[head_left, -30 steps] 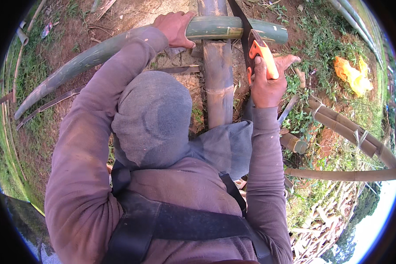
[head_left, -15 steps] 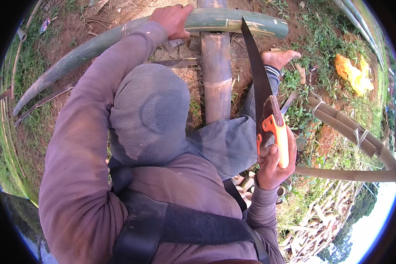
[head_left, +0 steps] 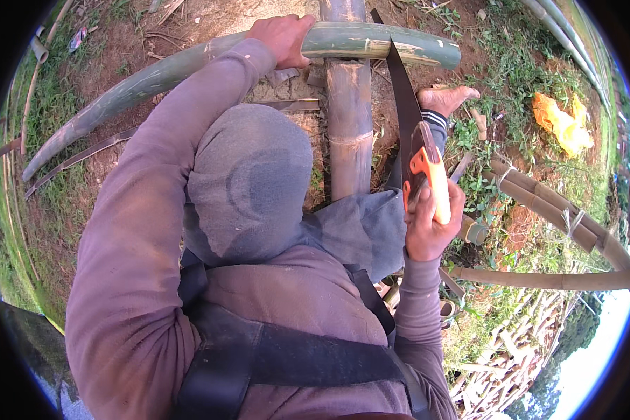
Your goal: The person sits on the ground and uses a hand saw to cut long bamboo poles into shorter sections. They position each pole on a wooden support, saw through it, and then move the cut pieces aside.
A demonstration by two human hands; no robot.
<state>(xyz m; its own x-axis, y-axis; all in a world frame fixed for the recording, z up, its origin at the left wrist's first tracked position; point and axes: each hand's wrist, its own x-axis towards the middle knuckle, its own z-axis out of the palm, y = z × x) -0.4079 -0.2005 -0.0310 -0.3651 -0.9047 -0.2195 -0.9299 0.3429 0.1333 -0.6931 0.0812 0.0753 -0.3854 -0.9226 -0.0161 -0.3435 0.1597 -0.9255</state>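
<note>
**K:** Left hand (head_left: 281,36), top centre of frame: closed down over the green bamboo pole (head_left: 189,66), palm on top, fingers wrapped. Looks like it's pinning the pole so it can't roll.

**R:** Pole pos?

**K:** Runs across the top of frame, curving down to mid-left. Lies crosswise on a thicker brown bamboo (head_left: 348,119) that runs vertically under it, prob. acting as a rest to keep the cut end off the ground.

**R:** Right hand?

**K:** Right hand (head_left: 427,224), centre-right, fist shut round the orange handle of a hand saw (head_left: 407,119). Blade points up-frame, tip near the green pole's right end, approx. perpendicular to it. Can't tell if teeth touch the pole.

**R:** Anything else?

**K:** Bare foot (head_left: 446,99) just right of the blade, on dirt. Yellow bag (head_left: 558,122) upper right, well apart. More bamboo lashed together (head_left: 560,210) at right.
</note>
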